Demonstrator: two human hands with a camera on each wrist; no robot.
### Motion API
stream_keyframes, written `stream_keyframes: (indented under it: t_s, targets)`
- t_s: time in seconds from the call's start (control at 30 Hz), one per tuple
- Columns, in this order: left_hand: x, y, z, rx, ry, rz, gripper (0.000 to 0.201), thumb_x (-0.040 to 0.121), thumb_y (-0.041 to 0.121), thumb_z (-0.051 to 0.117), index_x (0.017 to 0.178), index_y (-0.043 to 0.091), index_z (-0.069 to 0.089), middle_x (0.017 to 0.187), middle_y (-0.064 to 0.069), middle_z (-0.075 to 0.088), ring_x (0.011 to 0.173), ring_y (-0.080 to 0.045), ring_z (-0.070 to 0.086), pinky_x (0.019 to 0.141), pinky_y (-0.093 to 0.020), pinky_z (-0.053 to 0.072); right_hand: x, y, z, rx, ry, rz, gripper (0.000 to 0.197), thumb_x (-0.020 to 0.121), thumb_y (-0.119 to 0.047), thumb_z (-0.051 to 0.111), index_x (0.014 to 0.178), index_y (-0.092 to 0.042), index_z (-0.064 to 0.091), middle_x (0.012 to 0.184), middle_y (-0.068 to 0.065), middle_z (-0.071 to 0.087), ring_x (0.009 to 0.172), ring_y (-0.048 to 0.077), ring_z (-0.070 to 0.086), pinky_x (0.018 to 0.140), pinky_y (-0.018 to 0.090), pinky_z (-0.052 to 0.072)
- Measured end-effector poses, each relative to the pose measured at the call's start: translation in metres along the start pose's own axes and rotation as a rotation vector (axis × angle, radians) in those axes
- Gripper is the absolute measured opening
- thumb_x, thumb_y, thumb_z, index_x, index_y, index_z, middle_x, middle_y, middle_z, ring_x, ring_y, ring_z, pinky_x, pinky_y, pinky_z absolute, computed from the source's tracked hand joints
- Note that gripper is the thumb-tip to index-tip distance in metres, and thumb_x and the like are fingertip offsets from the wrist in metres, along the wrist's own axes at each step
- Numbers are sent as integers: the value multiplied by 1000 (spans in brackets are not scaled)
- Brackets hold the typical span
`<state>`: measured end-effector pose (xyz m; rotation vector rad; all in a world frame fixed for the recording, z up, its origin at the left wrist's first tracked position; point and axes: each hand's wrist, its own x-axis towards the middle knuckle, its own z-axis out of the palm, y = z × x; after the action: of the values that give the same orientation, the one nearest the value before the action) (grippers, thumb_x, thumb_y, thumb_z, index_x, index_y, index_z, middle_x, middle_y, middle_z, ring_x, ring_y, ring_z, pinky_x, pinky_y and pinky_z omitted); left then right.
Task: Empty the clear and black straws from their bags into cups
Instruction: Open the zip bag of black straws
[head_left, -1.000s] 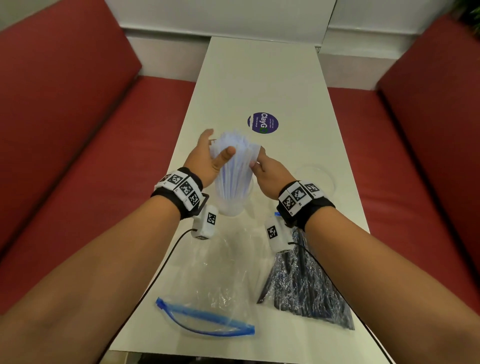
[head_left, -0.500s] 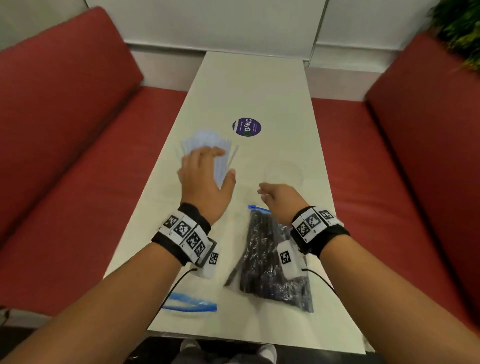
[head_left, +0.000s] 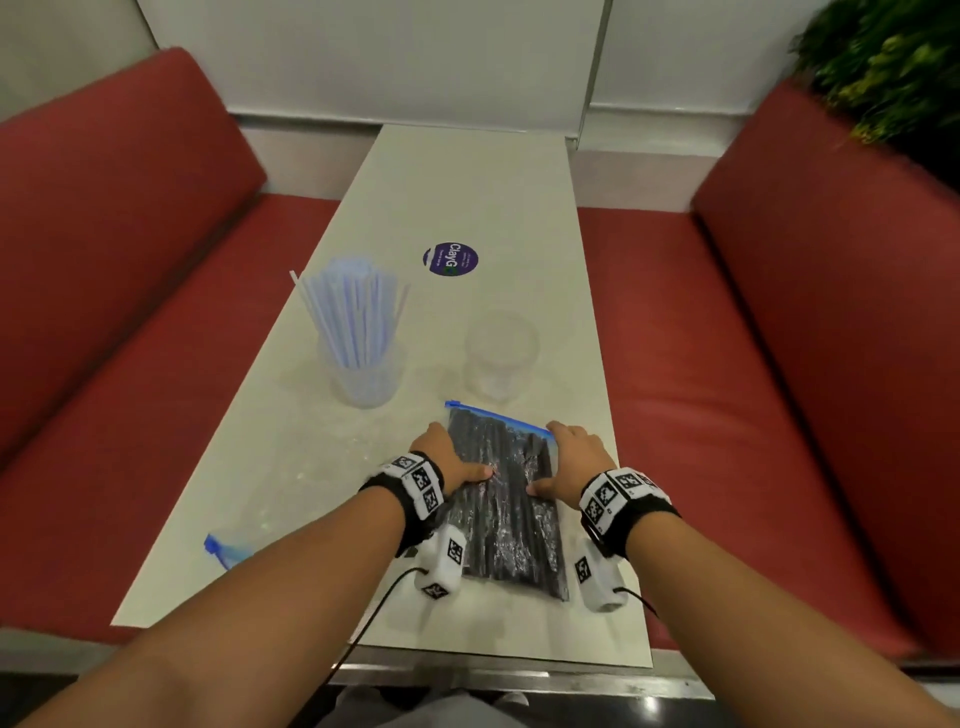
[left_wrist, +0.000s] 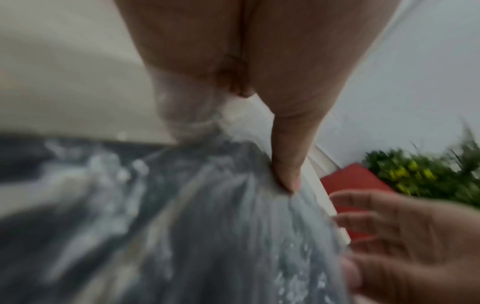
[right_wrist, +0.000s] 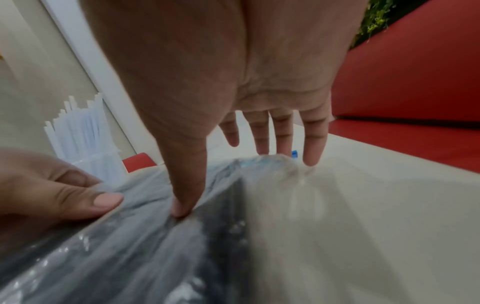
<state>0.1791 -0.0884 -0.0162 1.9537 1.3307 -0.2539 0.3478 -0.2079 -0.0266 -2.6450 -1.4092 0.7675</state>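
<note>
On the table, both hands have left the clear straws and dropped onto the bag of black straws at 6 o'clock. Its blue zip seems closed, so the clear half looks done and the black half begins. The left hand pinches the bag's left edge. The right hand lies on it, fingers straight, thumb pressing. The filled cup stands alone at 10 and the empty cup at 12, with nothing between. The emptied bag lies at 8, a sticker beyond.

Two cups; two zip bags; two hands; one round purple sticker.
</note>
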Motion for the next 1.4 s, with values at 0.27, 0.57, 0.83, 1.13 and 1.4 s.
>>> stream_keyframes:
  t_s: [0.27, 0.57, 0.83, 1.13, 1.4]
  targets:
    - [-27, 5, -20, -427, -60, 371, 49, 79, 30, 82, 122, 19, 63, 114, 0, 73, 105, -18, 69, 99, -43, 53, -18, -6, -45, 269, 224, -121, 41, 92, -46, 59, 128, -27, 54, 115, 2, 68, 113, 28, 60, 96, 42, 46]
    - [-64, 17, -57, -531, 500, 597, 17, 92, 33, 67, 109, 28, 66, 91, 9, 69, 86, -9, 62, 81, -24, 50, -51, -21, -103, 220, 355, -353, 20, 90, -33, 65, 106, -21, 60, 99, 0, 65, 91, 22, 61, 86, 37, 50]
    - [-69, 17, -54, -414, 428, 762, 13, 95, 20, 65, 100, 16, 76, 92, 4, 68, 86, -14, 65, 84, -34, 54, -66, -78, -110, 257, 414, -627, 13, 94, -32, 62, 99, -21, 68, 84, -13, 61, 76, 14, 55, 74, 30, 47]
    - [-74, 17, -59, -457, 506, 615, 10, 90, 28, 71, 91, 18, 75, 82, 8, 72, 67, -10, 73, 69, -21, 58, -61, -90, -107, 114, 386, -615, 17, 98, -24, 52, 102, -17, 67, 99, 0, 68, 89, 23, 62, 84, 37, 48]
    - [-53, -21, -74, -340, 598, 541, 7, 89, 20, 73, 93, 15, 75, 76, 9, 69, 73, -9, 65, 76, -23, 52, -52, -39, -113, -50, 328, -395, 11, 99, -23, 48, 95, -21, 58, 106, 1, 61, 92, 28, 60, 80, 37, 43]
